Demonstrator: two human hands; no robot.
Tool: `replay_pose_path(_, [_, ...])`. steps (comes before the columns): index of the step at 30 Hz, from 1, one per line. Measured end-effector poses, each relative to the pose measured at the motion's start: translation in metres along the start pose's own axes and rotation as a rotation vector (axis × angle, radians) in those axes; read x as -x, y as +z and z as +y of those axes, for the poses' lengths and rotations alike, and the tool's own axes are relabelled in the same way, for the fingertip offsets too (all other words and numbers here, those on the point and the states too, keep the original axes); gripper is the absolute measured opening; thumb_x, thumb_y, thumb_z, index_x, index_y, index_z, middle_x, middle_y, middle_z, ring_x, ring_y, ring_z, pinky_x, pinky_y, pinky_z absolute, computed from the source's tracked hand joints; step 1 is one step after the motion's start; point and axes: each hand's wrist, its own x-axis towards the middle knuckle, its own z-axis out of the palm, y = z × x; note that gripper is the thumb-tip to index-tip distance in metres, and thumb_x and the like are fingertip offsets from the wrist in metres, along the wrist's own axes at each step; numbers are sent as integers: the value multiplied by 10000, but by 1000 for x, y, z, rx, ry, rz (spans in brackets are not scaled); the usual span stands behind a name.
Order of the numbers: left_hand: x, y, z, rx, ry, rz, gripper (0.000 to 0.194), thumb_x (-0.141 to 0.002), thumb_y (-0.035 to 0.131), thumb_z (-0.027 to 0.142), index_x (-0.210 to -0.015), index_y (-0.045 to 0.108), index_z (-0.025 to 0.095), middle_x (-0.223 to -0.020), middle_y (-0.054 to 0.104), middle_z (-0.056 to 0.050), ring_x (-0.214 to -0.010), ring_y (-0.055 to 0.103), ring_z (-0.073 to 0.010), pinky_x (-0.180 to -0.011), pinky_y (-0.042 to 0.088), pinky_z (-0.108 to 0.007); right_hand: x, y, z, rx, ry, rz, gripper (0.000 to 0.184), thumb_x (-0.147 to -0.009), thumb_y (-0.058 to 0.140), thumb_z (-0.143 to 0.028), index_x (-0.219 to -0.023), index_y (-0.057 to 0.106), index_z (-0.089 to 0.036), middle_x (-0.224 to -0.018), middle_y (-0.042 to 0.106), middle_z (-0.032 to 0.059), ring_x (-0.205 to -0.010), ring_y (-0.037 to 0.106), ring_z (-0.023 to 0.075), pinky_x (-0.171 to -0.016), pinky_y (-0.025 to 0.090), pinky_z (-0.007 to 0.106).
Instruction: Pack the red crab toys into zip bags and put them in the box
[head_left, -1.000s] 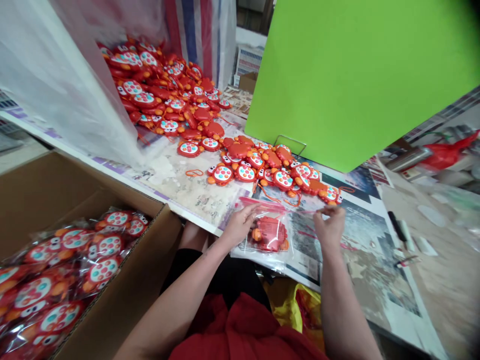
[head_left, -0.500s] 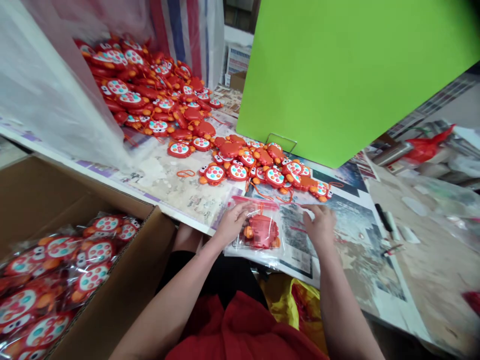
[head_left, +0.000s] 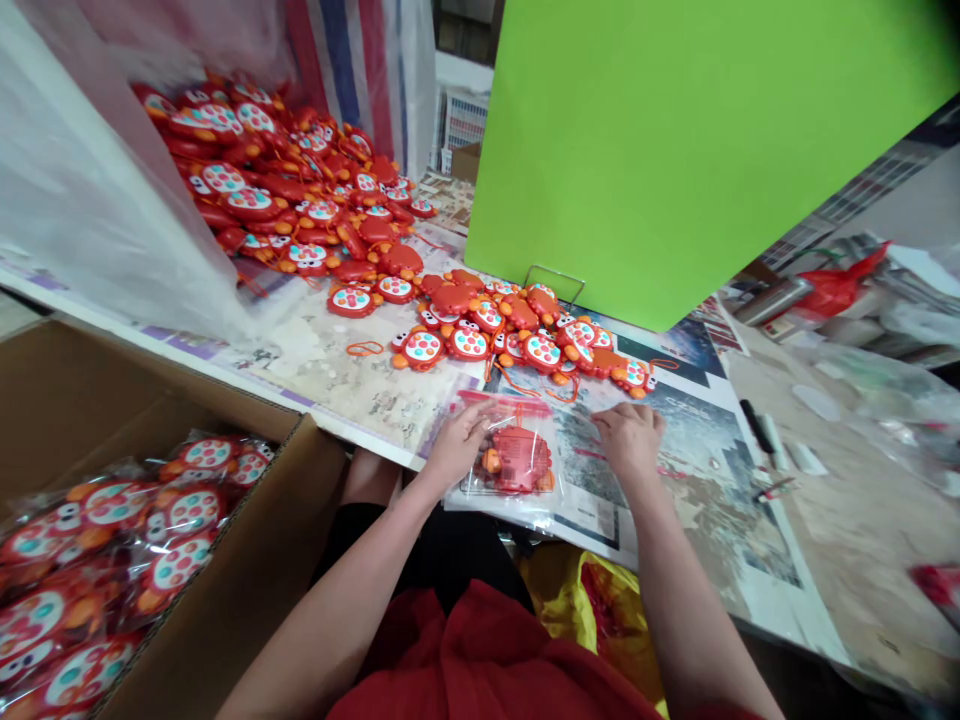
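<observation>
A clear zip bag (head_left: pixel 556 430) with a pink top strip lies flat at the table's front edge. Inside it rests a red crab-shaped toy (head_left: pixel 523 462), its back up, with orange claws. My left hand (head_left: pixel 457 442) grips the bag's upper left side, fingertips on the plastic. My right hand (head_left: pixel 634 438) is right of the bag, apart from it, fingers curled together; whether they pinch something small is hidden. Just beyond both hands lies a row of loose toys (head_left: pixel 469 342) with white, dotted faces and orange cords.
A big heap of the same toys (head_left: pixel 322 210) spills from a whitish sack (head_left: pixel 97 170) at the back left. An open carton (head_left: pixel 247 560) at left holds bagged toys. A green panel (head_left: pixel 675 150) stands behind. Dark marker (head_left: pixel 756 425) and plastic bags lie right.
My right hand's fingers have curled inward and the hand has turned knuckles up. My left hand stays on the bag. The view has shifted slightly.
</observation>
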Motion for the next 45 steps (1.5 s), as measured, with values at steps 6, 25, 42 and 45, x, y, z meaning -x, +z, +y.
replay_pose_path(6, [-3,1,-4,92,-39,14,381,-892,578,254,-1265,636,200,-1152,734,-79,-850,700,-154,-679,564,-232,14,-30,5,-124,56,32,407,-786,480,-107,-1083,731,-229,-1209,649,115,-1044,534,297,-890,373,475])
replay_pose_path(25, [-2,4,0,50,7,44,164,-935,504,287,-1006,617,191,-1097,699,-71,-1011,679,-191,-762,574,-283,-45,-15,-111,-464,-293,-306,557,-1049,174,-526,-867,595,-210,-794,669,40,-816,623,209,-921,401,415])
replay_pose_path(42, [-1,2,-1,78,-16,60,229,-933,527,367,-1092,579,211,-1076,677,-66,-909,677,-182,-686,569,-272,-47,-40,-123,-1076,-208,-483,473,-972,347,-653,-871,536,-232,-829,633,27,-811,619,197,-788,519,359])
replay_pose_path(45, [0,2,3,134,-11,25,307,-945,515,352,-1221,547,221,-1184,660,-90,-934,688,-193,-699,584,-295,-47,-35,-124,-1110,-189,-492,467,-957,371,-672,-920,526,-233,-872,639,30,-841,632,199,-810,530,367])
